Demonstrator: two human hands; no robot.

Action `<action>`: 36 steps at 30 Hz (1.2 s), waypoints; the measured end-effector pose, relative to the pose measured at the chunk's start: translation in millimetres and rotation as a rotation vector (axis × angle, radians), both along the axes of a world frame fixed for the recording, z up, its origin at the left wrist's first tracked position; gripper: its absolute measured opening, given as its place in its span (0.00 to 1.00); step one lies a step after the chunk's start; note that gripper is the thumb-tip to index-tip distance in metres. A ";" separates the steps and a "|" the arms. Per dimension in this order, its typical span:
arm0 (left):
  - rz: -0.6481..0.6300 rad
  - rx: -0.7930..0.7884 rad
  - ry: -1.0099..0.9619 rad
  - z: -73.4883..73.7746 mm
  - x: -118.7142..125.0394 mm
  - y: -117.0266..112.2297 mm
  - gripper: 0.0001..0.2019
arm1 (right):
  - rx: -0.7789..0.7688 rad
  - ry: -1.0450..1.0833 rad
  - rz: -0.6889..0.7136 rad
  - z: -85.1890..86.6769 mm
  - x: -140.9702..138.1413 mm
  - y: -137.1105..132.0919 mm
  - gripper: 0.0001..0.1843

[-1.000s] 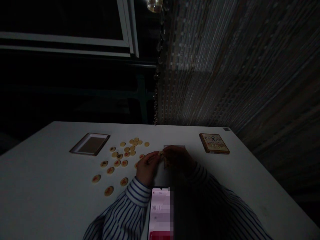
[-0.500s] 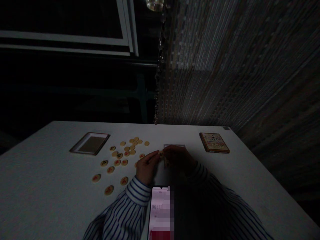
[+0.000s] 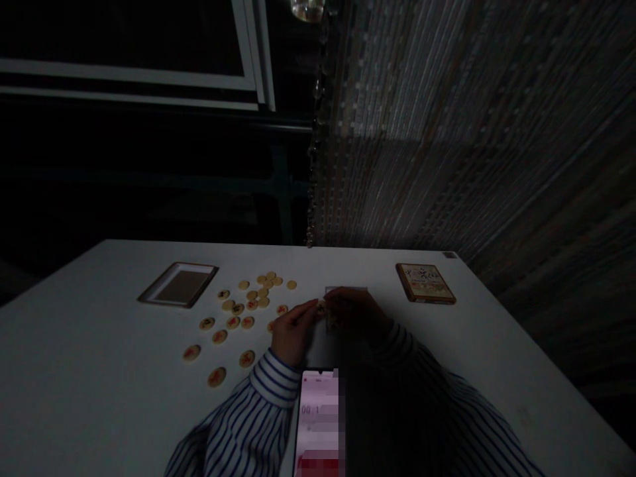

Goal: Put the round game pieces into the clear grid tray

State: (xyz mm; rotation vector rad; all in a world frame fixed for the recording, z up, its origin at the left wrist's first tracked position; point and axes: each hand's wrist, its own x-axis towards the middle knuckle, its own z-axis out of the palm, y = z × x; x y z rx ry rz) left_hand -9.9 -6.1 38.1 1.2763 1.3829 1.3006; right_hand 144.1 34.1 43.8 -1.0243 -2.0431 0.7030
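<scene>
Several round tan game pieces (image 3: 247, 305) with red or dark marks lie scattered on the white table (image 3: 89, 371), left of my hands. My left hand (image 3: 292, 333) is pinched on one small round piece (image 3: 320, 307) at its fingertips. My right hand (image 3: 358, 313) lies in deep shadow, fingers curled toward the same piece; what it holds is hidden. A pale flat card or box (image 3: 346, 291) shows just beyond my hands. Both sleeves are white with blue stripes.
An open shallow box tray (image 3: 179, 285) sits at the far left of the pieces. A brown printed box lid (image 3: 425, 283) lies at the far right. A lit phone (image 3: 320, 424) is near my chest. A beaded curtain (image 3: 472, 119) hangs behind the table.
My hands stay together at the same spot; the fingers shift slightly around the small piece. Nothing else on the table has moved.
</scene>
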 end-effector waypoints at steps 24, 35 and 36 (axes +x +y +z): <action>-0.051 -0.053 -0.157 -5.0 1.7 -0.8 0.15 | -0.006 -0.012 -0.040 8.7 -1.9 -2.5 0.07; -0.022 -0.014 -0.153 -6.0 1.3 -0.9 0.10 | -0.085 0.045 0.005 2.1 0.5 -3.1 0.09; -0.015 -0.012 -0.156 -4.6 1.3 -1.1 0.10 | -0.082 0.044 0.006 1.2 1.0 -3.0 0.09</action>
